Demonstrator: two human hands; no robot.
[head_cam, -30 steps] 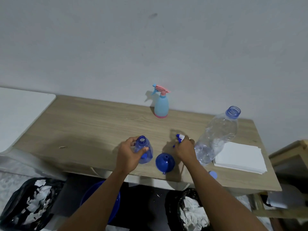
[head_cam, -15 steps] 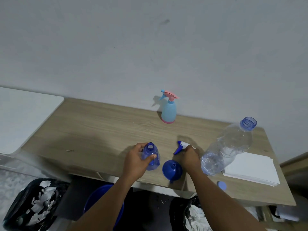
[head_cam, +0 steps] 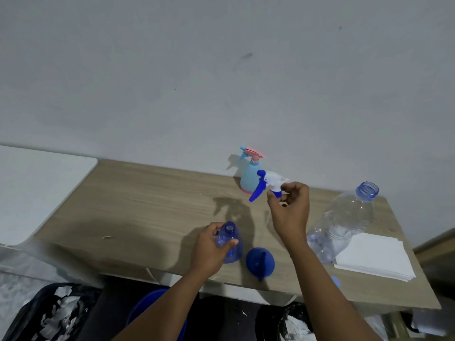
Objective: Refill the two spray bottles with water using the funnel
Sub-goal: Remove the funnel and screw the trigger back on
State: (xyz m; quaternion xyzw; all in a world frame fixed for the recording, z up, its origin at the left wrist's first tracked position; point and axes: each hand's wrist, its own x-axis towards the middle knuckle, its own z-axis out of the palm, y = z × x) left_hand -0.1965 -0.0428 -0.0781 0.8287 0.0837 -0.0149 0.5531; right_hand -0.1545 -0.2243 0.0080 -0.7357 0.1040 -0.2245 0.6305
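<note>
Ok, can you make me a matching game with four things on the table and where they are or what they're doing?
Things:
1. blue spray bottle
2. spray trigger top
3. funnel
4. pale blue spray bottle

Places:
A. standing at the back by the wall, top on
B. lying on the table between the arms
C. open, held by the left hand
D. held up in the air by the right hand

Pairs: 1-C, 2-D, 3-B, 4-A

White paper stack (head_cam: 374, 257) lies on wooden table (head_cam: 152, 200).
</note>
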